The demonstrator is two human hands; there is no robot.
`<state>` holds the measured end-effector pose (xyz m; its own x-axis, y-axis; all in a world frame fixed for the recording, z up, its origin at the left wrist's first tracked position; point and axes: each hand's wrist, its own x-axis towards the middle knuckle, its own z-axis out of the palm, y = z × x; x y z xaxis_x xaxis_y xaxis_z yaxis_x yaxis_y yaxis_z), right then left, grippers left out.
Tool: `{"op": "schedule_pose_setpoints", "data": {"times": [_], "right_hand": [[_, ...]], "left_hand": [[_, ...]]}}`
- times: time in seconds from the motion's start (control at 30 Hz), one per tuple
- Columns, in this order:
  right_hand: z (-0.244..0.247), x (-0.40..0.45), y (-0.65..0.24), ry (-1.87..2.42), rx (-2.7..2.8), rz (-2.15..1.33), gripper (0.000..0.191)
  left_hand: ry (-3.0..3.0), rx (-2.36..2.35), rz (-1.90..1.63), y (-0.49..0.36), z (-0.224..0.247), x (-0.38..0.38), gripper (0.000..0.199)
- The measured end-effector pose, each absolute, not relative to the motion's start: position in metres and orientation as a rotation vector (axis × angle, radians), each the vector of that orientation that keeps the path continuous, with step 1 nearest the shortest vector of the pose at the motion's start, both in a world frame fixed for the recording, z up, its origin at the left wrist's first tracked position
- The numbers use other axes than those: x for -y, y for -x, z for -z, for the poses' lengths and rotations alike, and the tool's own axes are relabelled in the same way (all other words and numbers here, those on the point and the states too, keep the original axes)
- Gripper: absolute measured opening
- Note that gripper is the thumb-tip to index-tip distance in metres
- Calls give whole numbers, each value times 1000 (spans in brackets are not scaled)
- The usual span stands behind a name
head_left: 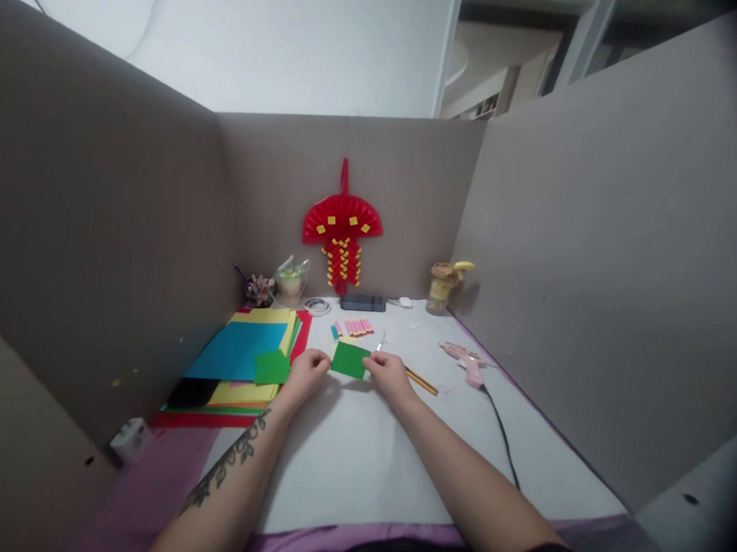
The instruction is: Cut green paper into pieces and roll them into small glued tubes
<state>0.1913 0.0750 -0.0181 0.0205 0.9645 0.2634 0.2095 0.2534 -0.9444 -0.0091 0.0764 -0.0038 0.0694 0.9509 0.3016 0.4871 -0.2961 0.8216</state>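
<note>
A small green sheet of paper (350,360) is held up over the middle of the table. My right hand (390,377) pinches it by its right edge. My left hand (307,373) is closed in a pinch right by the paper's left edge; whether its fingertips grip the edge or anything else is too small to tell. Another green paper piece (267,368) lies just left of my left hand, on a blue sheet (230,349) atop a stack of coloured paper. Behind my right hand are scissors (381,342), partly hidden, and a yellow-and-black utility knife (422,381).
A pink glue gun (468,363) with a black cord lies at the right. Pink paper rolls (358,327) lie farther back. A cup (440,288), a lidded cup (290,283) and a pen holder (259,289) line the back. A red paper decoration (343,220) hangs on the grey partition.
</note>
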Motion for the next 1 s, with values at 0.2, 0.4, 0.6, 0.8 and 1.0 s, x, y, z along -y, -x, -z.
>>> {"op": "schedule_pose_setpoints", "data": {"times": [0.2,0.4,0.6,0.8,1.0], "right_hand": [[24,-80,-190,1122,1136,-1013,28],[26,-71,-174,1052,1187,-1080,28],[33,-73,-172,1156,1258,-922,23],[34,-70,-178,1303,1559,-760,48],[32,-65,-171,1107,1698,-742,21]], "left_hand": [[-1495,-1157,-1224,-8,7,-66,25],[-1229,-1090,-1255,-34,13,-56,33],[-851,-1072,-1420,-21,19,-69,32],[-793,-705,-1164,-32,13,-53,28],[-742,-602,-1188,-42,7,-44,28]]}}
